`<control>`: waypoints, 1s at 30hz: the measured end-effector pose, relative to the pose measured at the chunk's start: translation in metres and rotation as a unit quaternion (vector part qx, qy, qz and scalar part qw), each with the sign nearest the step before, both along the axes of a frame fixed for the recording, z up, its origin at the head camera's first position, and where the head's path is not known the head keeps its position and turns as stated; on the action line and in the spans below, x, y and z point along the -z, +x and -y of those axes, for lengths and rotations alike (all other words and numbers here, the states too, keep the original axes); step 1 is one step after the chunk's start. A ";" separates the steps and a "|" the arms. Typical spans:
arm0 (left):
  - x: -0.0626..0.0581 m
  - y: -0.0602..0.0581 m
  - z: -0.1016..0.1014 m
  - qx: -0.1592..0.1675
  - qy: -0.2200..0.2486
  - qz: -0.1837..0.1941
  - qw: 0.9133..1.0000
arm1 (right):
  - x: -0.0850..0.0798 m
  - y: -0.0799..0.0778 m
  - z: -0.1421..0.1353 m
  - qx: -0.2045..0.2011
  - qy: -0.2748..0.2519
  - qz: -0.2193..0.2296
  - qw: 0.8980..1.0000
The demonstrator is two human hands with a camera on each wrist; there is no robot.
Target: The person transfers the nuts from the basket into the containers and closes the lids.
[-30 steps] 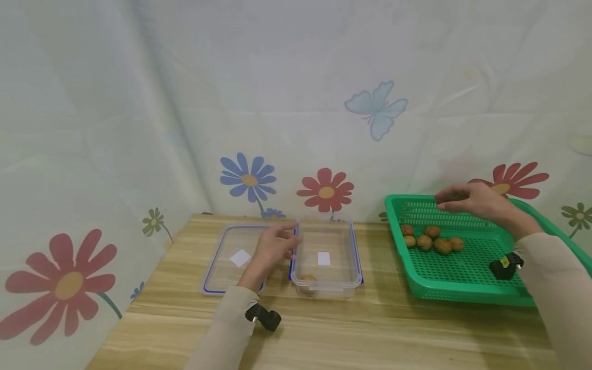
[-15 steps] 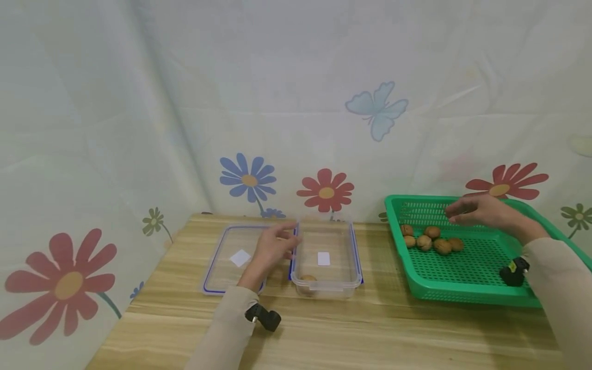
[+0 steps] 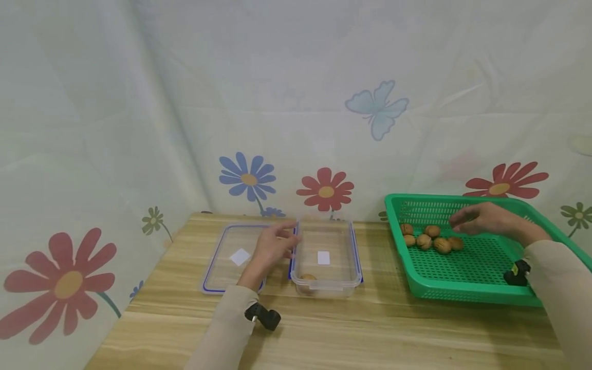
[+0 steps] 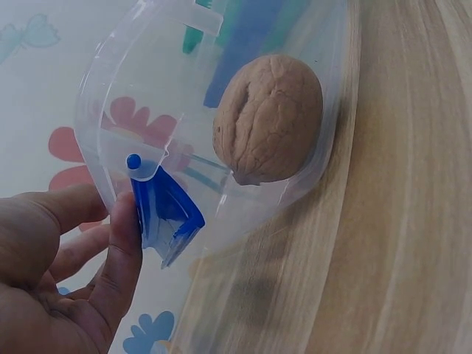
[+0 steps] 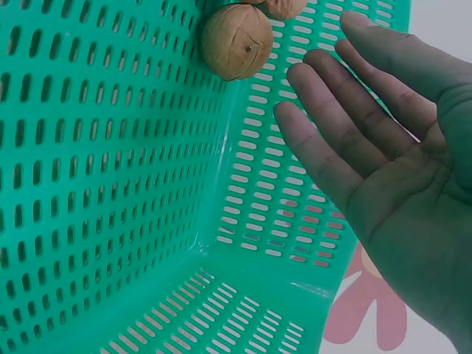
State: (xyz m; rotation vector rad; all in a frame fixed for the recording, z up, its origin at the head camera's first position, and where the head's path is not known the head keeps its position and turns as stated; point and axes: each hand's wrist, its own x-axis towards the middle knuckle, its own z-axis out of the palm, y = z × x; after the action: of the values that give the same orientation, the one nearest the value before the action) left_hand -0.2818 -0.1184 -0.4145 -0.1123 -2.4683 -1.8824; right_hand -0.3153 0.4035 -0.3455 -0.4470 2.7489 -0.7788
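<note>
My left hand (image 3: 273, 249) is at the left rim of a clear plastic food container (image 3: 333, 239). In the left wrist view, its thumb and fingers pinch the container's edge beside a blue latch (image 4: 168, 214). One walnut (image 4: 269, 118) lies inside, in the near left corner. Over at the right, my right hand (image 3: 490, 221) hovers above a green plastic basket (image 3: 467, 289), fingers extended and slightly bent, nothing in them. Several walnuts (image 3: 442, 245) lie in the basket's left part, just left of the fingertips. From the right wrist, a walnut (image 5: 237, 43) shows beyond the fingers.
Left of the container, its clear lid (image 3: 217, 280) with a blue seal lies flat on the wooden table (image 3: 351, 334), partly behind the left hand. A white label (image 3: 324, 258) shows at the container. A flower-printed curtain (image 3: 287, 128) hangs right behind the table.
My right hand has lowered and shifted slightly right, coming down into the basket near the walnuts. The left hand and the container have stayed in place.
</note>
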 end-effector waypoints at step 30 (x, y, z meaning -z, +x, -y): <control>0.001 0.000 0.001 -0.002 -0.005 0.003 1.000 | 0.015 -0.010 -0.004 -0.037 0.035 0.057 0.997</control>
State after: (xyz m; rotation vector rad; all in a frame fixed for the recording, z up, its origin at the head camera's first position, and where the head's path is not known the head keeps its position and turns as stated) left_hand -0.2816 -0.1191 -0.4151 -0.1011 -2.4812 -1.8717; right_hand -0.3257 0.4076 -0.3608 -0.4739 2.6289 -0.6674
